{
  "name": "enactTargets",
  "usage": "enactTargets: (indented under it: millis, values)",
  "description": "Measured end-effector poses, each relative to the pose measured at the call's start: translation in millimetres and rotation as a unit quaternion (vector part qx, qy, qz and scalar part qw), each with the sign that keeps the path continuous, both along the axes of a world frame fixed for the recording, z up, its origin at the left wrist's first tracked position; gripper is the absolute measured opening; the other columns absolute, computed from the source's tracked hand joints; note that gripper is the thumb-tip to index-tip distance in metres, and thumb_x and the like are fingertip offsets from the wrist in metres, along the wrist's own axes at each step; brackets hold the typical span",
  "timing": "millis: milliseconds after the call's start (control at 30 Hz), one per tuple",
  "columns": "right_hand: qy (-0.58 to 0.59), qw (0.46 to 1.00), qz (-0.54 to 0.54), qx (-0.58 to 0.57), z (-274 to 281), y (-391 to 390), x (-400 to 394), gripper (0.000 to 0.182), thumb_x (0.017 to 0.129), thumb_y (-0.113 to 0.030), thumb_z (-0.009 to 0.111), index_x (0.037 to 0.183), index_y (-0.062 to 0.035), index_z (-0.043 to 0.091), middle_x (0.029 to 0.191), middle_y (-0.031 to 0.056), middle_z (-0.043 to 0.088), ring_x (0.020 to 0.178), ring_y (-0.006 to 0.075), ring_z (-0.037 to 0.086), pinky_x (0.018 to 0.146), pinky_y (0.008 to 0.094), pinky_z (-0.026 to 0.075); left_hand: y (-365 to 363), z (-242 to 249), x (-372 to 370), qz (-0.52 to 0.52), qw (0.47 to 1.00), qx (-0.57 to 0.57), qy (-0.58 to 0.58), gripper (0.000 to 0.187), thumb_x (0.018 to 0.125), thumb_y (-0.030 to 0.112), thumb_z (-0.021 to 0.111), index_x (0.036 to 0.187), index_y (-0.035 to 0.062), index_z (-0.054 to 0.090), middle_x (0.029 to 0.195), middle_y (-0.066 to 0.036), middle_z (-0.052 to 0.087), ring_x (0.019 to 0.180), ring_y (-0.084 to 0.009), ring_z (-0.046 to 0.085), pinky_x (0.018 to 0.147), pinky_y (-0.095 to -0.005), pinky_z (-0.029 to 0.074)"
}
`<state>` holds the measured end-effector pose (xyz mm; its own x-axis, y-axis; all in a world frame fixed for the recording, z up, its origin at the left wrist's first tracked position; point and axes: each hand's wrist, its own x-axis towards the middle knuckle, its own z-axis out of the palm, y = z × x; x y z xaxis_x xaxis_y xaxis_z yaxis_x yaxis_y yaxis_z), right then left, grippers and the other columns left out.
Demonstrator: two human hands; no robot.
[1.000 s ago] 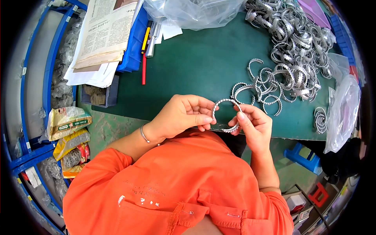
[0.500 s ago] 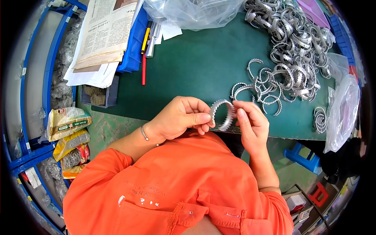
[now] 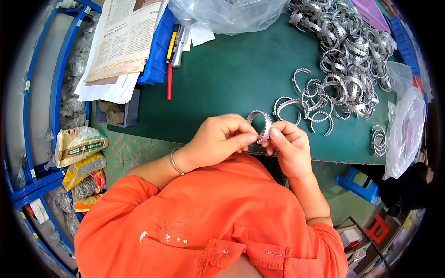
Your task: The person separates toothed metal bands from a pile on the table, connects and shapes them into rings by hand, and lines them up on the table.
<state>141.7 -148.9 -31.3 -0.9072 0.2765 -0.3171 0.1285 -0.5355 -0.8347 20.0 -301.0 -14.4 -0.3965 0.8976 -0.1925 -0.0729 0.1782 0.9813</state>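
Note:
A silver toothed metal ring (image 3: 265,124) is held between my two hands, just above the front edge of the green table (image 3: 222,78). My left hand (image 3: 225,138) pinches its left side with thumb and fingers. On the other side, the fingertips of my right hand (image 3: 288,142) grip the ring's lower right part. Several loose rings (image 3: 316,99) lie on the table beyond my right hand, beside a large heap of similar rings (image 3: 350,55). A small stack of rings (image 3: 378,141) sits near the table's right edge.
Newspapers (image 3: 123,41) lie over a blue bin (image 3: 155,60) at the left, with pens (image 3: 172,44) beside it. Clear plastic bags lie at the back (image 3: 227,14) and right (image 3: 405,134). A blue stool (image 3: 357,185) stands below the table.
The ring has turned, and its opening faces a different way. My right hand has moved slightly left, closer to my left hand, which has shifted a little to the right.

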Motion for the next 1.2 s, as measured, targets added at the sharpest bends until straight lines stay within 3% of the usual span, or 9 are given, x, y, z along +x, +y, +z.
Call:
enactTargets:
  millis: [100,233,300,433,567,633,767,867,1200]
  values:
    - [0.060,0.992,0.004,-0.114,-3.8,6.1,3.2,0.014,0.090,-0.013,0.053,0.085,-0.0009,0.057,0.079,0.0096,0.062,0.063,0.0100,0.054,0.054,0.0212,0.044,1.5,-13.7,-0.7,0.160,0.987,0.029,-0.011,0.008,0.088,0.006,0.055,0.094,0.0011,0.053,0.079,0.001,0.052,0.062,-0.0033,0.046,0.053,-0.0176,0.039]
    - [0.120,0.961,0.025,-0.247,-8.4,8.2,6.3,0.014,0.092,-0.015,0.050,0.087,-0.0017,0.053,0.078,0.0147,0.058,0.061,0.0143,0.054,0.053,0.0236,0.045,1.3,-5.4,-10.4,0.143,0.985,-0.029,-0.089,0.022,0.093,0.013,0.048,0.110,-0.0002,0.054,0.087,-0.006,0.060,0.066,-0.0076,0.055,0.060,-0.0193,0.046]
    - [0.126,0.951,0.028,-0.282,-9.4,8.6,6.7,0.014,0.092,-0.015,0.050,0.088,-0.0017,0.053,0.078,0.0149,0.057,0.060,0.0149,0.054,0.052,0.0238,0.045,-0.3,-4.5,-12.0,0.090,0.962,-0.048,-0.254,0.028,0.093,0.013,0.047,0.118,-0.0010,0.052,0.091,-0.009,0.062,0.072,-0.0115,0.060,0.065,-0.0215,0.050]
    - [0.117,0.943,0.023,-0.311,-15.2,7.7,7.8,0.014,0.092,-0.014,0.050,0.096,-0.0010,0.053,0.081,0.0152,0.057,0.061,0.0161,0.055,0.053,0.0249,0.046,0.0,-2.4,-7.2,0.083,0.959,-0.003,-0.273,0.028,0.092,0.010,0.050,0.117,-0.0026,0.052,0.090,-0.009,0.062,0.074,-0.0122,0.061,0.065,-0.0224,0.051]
    - [0.083,0.984,-0.033,-0.152,-5.3,4.4,8.3,0.024,0.088,-0.008,0.056,0.109,0.0003,0.052,0.089,0.0123,0.059,0.070,0.0142,0.057,0.059,0.0239,0.048,-0.9,-1.1,-9.8,0.075,0.968,-0.008,-0.240,0.028,0.091,0.009,0.051,0.116,-0.0026,0.053,0.089,-0.008,0.061,0.073,-0.0112,0.060,0.063,-0.0220,0.051]
    - [0.086,0.994,-0.031,-0.053,-3.1,5.7,10.9,0.048,0.078,0.000,0.065,0.123,0.0018,0.047,0.097,0.0097,0.058,0.080,0.0125,0.056,0.066,0.0224,0.049,0.6,3.3,-9.5,0.075,0.983,-0.013,-0.169,0.027,0.091,0.009,0.051,0.115,-0.0024,0.054,0.088,-0.007,0.061,0.072,-0.0100,0.059,0.062,-0.0213,0.050]
    - [0.107,0.986,-0.003,0.124,-1.2,6.2,11.8,0.066,0.065,0.009,0.072,0.125,0.0030,0.047,0.100,0.0104,0.057,0.080,0.0128,0.055,0.070,0.0232,0.048,1.0,5.4,-9.5,0.076,0.984,-0.018,-0.162,0.027,0.090,0.009,0.052,0.115,-0.0021,0.055,0.087,-0.006,0.061,0.072,-0.0098,0.058,0.062,-0.0208,0.050]
    - [0.139,0.952,0.011,0.273,-3.2,9.0,10.6,0.063,0.066,0.009,0.071,0.124,0.0029,0.048,0.100,0.0110,0.057,0.080,0.0125,0.055,0.070,0.0226,0.048,-0.1,7.0,-10.4,0.071,0.986,-0.017,-0.147,0.027,0.091,0.009,0.050,0.115,-0.0022,0.054,0.087,-0.006,0.061,0.072,-0.0102,0.058,0.062,-0.0211,0.050]
    - [0.109,0.955,0.005,0.275,-8.8,7.3,13.1,0.060,0.064,0.000,0.075,0.120,0.0033,0.051,0.097,0.0111,0.062,0.079,0.0131,0.056,0.070,0.0243,0.046,-3.2,4.6,-11.9,0.082,0.971,0.025,-0.225,0.029,0.094,0.013,0.045,0.116,-0.0036,0.054,0.087,-0.009,0.060,0.068,-0.0118,0.058,0.058,-0.0211,0.050]
